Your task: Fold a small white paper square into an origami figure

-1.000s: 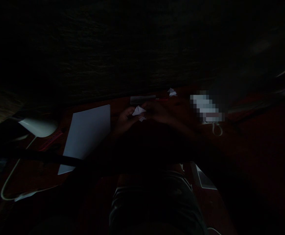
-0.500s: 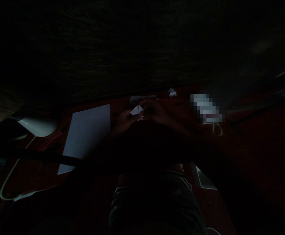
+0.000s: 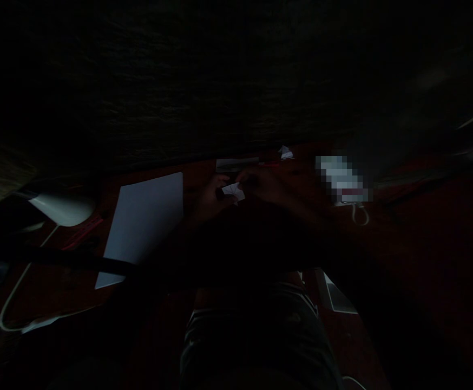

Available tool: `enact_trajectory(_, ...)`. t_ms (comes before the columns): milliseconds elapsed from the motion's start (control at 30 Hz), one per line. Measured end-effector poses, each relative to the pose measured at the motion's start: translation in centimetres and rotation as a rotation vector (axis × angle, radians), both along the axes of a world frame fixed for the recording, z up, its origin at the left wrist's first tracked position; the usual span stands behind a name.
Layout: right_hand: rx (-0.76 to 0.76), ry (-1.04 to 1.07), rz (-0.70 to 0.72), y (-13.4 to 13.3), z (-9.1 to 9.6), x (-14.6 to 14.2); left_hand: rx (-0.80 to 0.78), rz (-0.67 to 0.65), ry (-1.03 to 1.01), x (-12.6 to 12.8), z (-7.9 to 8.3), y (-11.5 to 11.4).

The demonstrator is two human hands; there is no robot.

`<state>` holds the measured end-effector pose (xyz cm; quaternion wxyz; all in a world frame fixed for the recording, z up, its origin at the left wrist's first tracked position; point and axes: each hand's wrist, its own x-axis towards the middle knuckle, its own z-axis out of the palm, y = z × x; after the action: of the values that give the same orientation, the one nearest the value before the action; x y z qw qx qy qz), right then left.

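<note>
A small piece of folded white paper [image 3: 234,190] with creases is held between my two hands over the dark red surface. My left hand [image 3: 210,199] grips its left and lower side, the thumb below and a finger raised above it. At the paper's upper right edge, the fingers of my right hand [image 3: 263,185] pinch close together. The scene is very dark, so the exact finger contact is hard to see. Beyond my right hand lies another small folded paper piece [image 3: 286,153].
A large white sheet [image 3: 147,216] lies left of my hands. Further left are a white lamp-like shade [image 3: 66,210] with a pale cable [image 3: 13,292] and a red item [image 3: 83,233]. A pale strip [image 3: 236,162] lies behind my hands; a blurred-out device [image 3: 342,179] is at right.
The folded paper has turned and tilted, showing a flatter, creased face instead of an upright point. My left fingers have lifted and spread from it somewhat; my right hand has shifted slightly.
</note>
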<state>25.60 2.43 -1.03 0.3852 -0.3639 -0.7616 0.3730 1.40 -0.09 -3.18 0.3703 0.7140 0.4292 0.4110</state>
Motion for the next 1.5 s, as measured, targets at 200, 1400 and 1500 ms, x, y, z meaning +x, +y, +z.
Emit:
enact_trajectory(200, 0.056, -0.276, -0.041, 0.0, 0.0, 1.0, 0.319, 0.028, 0.407, -0.6, 2.0, -0.6)
enact_trajectory(1400, 0.028, -0.116, 0.083, 0.9, -1.9, 0.6, 0.33, -0.257, 0.489, -1.1, 2.1, -0.5)
enact_trajectory(1500, 0.017, -0.115, 0.086, 1.0, -1.9, 0.7, 0.317, -0.258, 0.489, -0.9, 2.0, -0.6)
